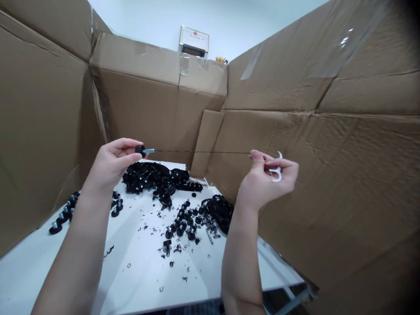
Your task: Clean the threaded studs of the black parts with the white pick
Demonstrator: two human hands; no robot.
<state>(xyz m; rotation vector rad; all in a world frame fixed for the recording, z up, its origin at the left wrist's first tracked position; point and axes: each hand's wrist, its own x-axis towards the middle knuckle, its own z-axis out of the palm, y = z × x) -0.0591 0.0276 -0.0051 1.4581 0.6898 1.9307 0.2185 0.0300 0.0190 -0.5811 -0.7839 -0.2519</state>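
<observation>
My left hand (pixel 113 164) is raised above the white table (pixel 138 271) and pinches a small black knob with a metal stud (pixel 143 151) that points right. My right hand (pixel 271 177) is held up at the same height, fingers closed round a small white plastic tool (pixel 277 170). The two hands are about a forearm's width apart. Below them lie a large heap of black parts (pixel 157 177), a smaller cluster of black knobs (pixel 183 223) and a tangle of black trimmings (pixel 219 210).
Tall cardboard walls (pixel 328 153) enclose the table on the left, back and right. A row of finished black knobs (pixel 64 214) lines the left edge. Tiny black shavings (pixel 164 258) are scattered over the table's middle. A metal frame edge (pixel 288 293) shows at the lower right.
</observation>
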